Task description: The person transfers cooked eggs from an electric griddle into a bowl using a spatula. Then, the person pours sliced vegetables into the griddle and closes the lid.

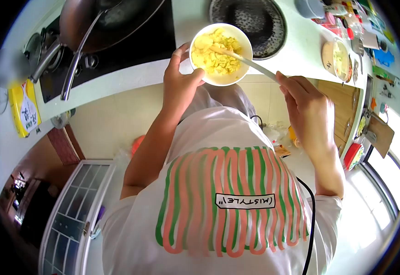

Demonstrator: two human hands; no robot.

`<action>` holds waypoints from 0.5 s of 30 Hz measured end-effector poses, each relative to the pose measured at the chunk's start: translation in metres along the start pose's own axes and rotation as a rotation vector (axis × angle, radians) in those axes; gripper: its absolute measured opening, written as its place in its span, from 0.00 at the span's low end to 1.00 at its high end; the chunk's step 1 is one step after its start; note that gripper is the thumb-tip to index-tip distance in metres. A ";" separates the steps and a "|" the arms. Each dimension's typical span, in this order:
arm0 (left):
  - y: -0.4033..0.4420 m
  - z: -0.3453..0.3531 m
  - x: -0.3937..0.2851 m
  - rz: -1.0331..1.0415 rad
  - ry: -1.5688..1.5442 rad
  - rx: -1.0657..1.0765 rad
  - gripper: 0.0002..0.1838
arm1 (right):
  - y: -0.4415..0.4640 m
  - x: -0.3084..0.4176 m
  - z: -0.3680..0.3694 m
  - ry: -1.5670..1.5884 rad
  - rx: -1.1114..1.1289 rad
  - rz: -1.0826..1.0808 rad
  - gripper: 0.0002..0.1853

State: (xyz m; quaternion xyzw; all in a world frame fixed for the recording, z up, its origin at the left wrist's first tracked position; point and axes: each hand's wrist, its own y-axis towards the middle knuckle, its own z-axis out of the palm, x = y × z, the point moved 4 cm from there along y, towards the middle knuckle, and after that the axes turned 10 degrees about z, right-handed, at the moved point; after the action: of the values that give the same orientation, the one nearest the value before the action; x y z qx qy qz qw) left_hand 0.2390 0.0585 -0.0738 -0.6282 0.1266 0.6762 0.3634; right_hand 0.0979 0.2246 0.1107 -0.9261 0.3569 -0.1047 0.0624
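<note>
My left hand (183, 78) grips a white bowl (249, 46) by its left side, with the thumb near the lower rim. Inside lie yellow pieces that look like scrambled egg (220, 64). My right hand (308, 98) is closed on the end of a long, pale utensil (259, 68). Its tip reaches into the egg, so I cannot tell whether it is a spoon or chopsticks. The bowl is held at the counter's front edge, just in front of a dark round pan or tray (250, 27).
A wok (113, 23) with a metal-handled utensil (76, 68) in it sits on the black stove (156, 55) at left. A yellow packet (24, 110) lies beside the stove. On the right counter are a bowl (335, 57) and several bottles (349, 23). A black cable (313, 220) hangs along my shirt.
</note>
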 end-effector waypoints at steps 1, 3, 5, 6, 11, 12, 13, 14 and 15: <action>0.001 0.010 -0.010 0.021 0.015 0.031 0.38 | -0.004 -0.006 -0.005 -0.012 -0.017 0.018 0.14; 0.005 0.031 -0.022 0.047 0.055 0.108 0.37 | -0.013 -0.020 -0.014 -0.006 -0.062 0.021 0.14; 0.012 0.053 -0.029 0.056 0.108 0.194 0.36 | -0.022 -0.036 -0.025 -0.024 -0.103 0.064 0.14; 0.014 0.068 -0.035 0.069 0.126 0.209 0.35 | -0.029 -0.049 -0.032 -0.010 -0.092 0.109 0.14; 0.028 0.157 -0.040 0.176 0.159 0.403 0.36 | -0.059 -0.111 -0.083 0.062 -0.094 0.241 0.16; 0.031 0.177 -0.034 0.214 0.182 0.429 0.36 | -0.061 -0.126 -0.091 0.072 -0.145 0.224 0.16; 0.034 0.196 -0.028 0.223 0.197 0.448 0.36 | -0.060 -0.142 -0.092 0.059 -0.177 0.232 0.17; 0.038 0.215 -0.023 0.233 0.213 0.466 0.36 | -0.057 -0.157 -0.090 0.048 -0.207 0.237 0.17; 0.041 0.234 -0.019 0.243 0.228 0.485 0.36 | -0.053 -0.175 -0.087 0.038 -0.239 0.238 0.17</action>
State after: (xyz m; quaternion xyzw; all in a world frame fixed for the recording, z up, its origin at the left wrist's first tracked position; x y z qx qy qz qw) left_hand 0.0346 0.1703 -0.0262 -0.5753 0.3988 0.5897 0.4027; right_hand -0.0148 0.3782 0.1786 -0.8759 0.4753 -0.0710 -0.0428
